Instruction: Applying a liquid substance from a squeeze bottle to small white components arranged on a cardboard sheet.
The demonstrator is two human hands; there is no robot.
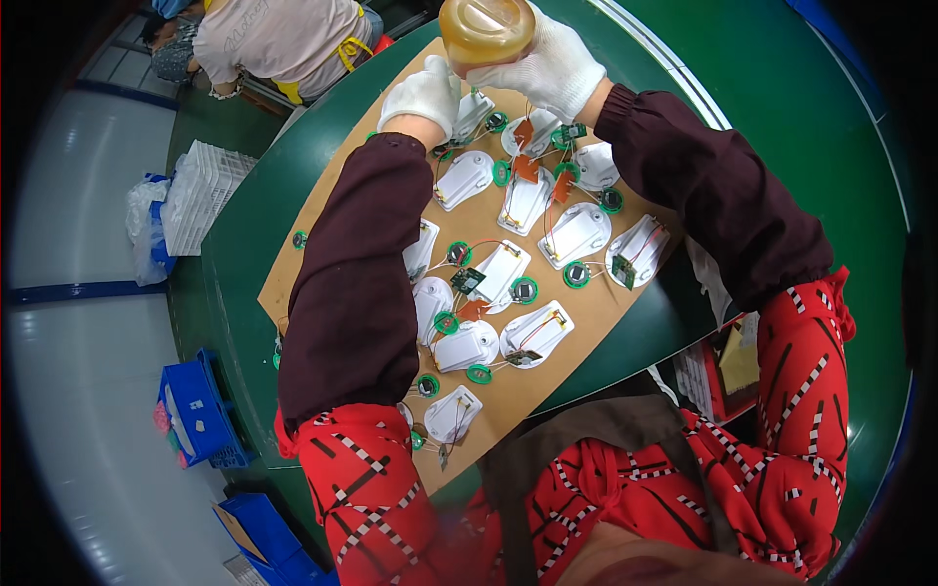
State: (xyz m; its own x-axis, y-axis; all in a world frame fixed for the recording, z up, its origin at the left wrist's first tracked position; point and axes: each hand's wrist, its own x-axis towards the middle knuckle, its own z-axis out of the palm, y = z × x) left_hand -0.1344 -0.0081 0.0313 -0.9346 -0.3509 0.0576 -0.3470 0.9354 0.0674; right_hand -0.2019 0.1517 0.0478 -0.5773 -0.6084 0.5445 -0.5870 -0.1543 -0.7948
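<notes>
My right hand (557, 73), in a white knit glove, is wrapped round a squat translucent bottle (486, 27) with an amber tint, held above the far end of a brown board (576, 361). Close to the bottle's left side is my left hand (427, 98), also gloved, with its fingers curled; what they hold, if anything, is hidden. A white plastic housing (473, 114) lies just beside my left hand. Several more such housings, like this one (576, 234), cover the board, with thin wires, round green-rimmed parts (525, 289), small green circuit boards (467, 280) and orange-brown pieces (526, 168).
The board rests on a dark green table (244, 283). Left of it stand stacked white crates (200, 195) and a blue bin (195, 410) on the floor side. Another person (283, 44) is at the far left. A red container (728, 376) sits below the table's right edge.
</notes>
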